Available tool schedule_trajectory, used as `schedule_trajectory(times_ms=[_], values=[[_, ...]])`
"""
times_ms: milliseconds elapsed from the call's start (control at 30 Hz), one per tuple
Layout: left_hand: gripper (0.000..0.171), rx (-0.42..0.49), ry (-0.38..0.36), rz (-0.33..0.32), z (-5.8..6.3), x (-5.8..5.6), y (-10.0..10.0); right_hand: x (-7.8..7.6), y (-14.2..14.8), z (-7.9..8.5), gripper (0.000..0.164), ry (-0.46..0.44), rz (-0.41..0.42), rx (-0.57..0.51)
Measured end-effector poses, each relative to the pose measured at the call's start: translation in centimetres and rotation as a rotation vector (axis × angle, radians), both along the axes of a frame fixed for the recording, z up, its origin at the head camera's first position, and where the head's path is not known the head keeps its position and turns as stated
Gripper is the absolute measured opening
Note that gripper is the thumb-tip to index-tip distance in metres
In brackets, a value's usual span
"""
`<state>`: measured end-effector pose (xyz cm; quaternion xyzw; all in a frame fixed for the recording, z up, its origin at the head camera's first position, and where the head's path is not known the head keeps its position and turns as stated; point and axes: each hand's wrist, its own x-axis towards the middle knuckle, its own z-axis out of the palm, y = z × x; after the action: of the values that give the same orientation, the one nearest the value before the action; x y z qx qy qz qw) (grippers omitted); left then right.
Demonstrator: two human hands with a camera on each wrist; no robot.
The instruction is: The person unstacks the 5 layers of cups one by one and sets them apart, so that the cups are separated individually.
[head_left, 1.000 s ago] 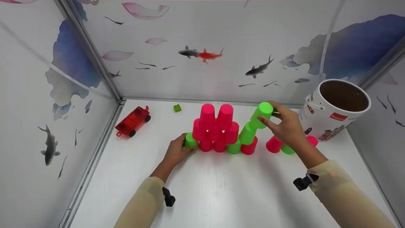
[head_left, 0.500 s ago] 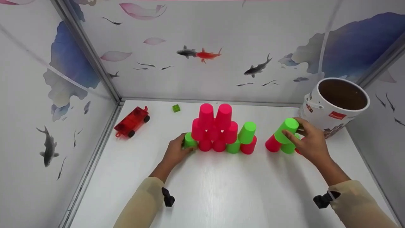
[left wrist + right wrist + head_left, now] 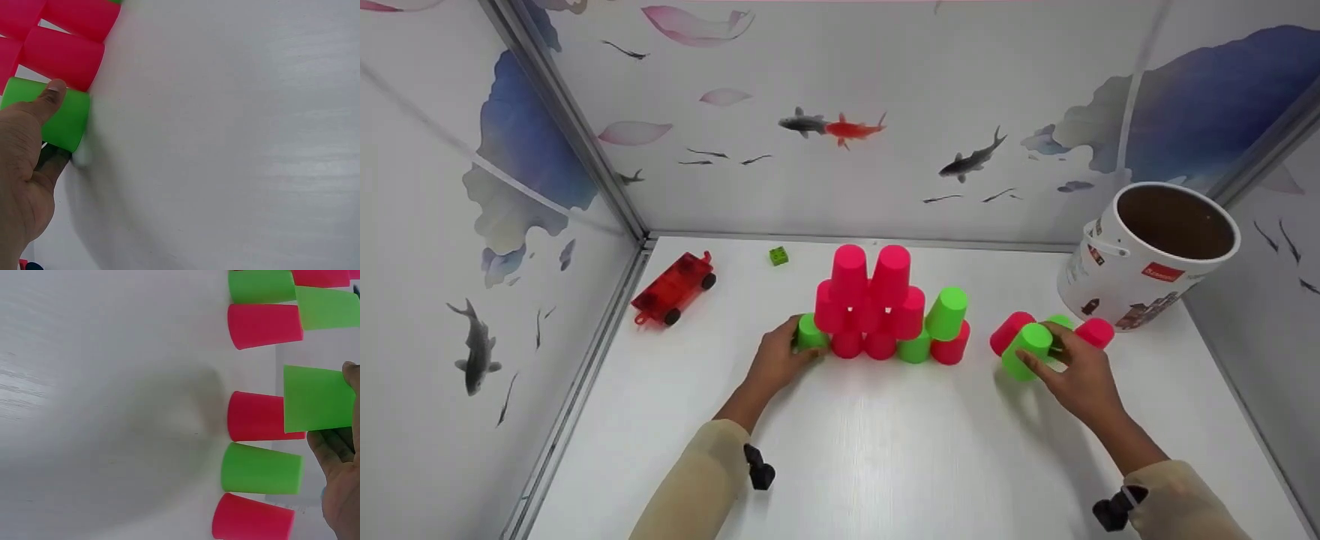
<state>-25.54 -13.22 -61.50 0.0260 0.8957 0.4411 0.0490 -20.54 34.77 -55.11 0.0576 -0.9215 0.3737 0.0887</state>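
Note:
My left hand [image 3: 784, 360] grips a green cup [image 3: 811, 335] at the left end of a cup stack, thumb in front and fingers behind. Upside-down pink cups [image 3: 851, 277] form the stack's upper rows. On its right side one green cup [image 3: 946, 313] rests above a green cup [image 3: 915, 349] and a pink cup [image 3: 950, 346]. My right hand [image 3: 1084, 379] holds another green cup [image 3: 318, 399] between thumb and fingers, raised off the table. Beside it stand a pink cup [image 3: 256, 417], a green cup [image 3: 261, 469] and another pink cup [image 3: 253, 517].
A large white bucket [image 3: 1110, 277] stands at the back right. Toward the back left are a red toy wagon [image 3: 673, 289] and a small green block [image 3: 778, 256]. Printed walls enclose the white table [image 3: 870, 450].
My right hand has carried its green cup away from the stack, rightward and down, to the front of the separate cups. My left hand stays put on its cup.

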Motion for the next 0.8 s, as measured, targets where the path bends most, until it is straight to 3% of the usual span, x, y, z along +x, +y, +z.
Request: schedule_trajectory(times_ms=[333,800], values=[[0.067,-0.001,-0.005,0.011,-0.1,0.0,0.1,1.0,0.2,-3.8,0.064,-0.147,-0.005,-0.012],[0.067,0.012,-0.013,0.011,-0.2,-0.1,0.0,0.9,0.2,-4.0,0.067,-0.212,0.004,-0.013]])
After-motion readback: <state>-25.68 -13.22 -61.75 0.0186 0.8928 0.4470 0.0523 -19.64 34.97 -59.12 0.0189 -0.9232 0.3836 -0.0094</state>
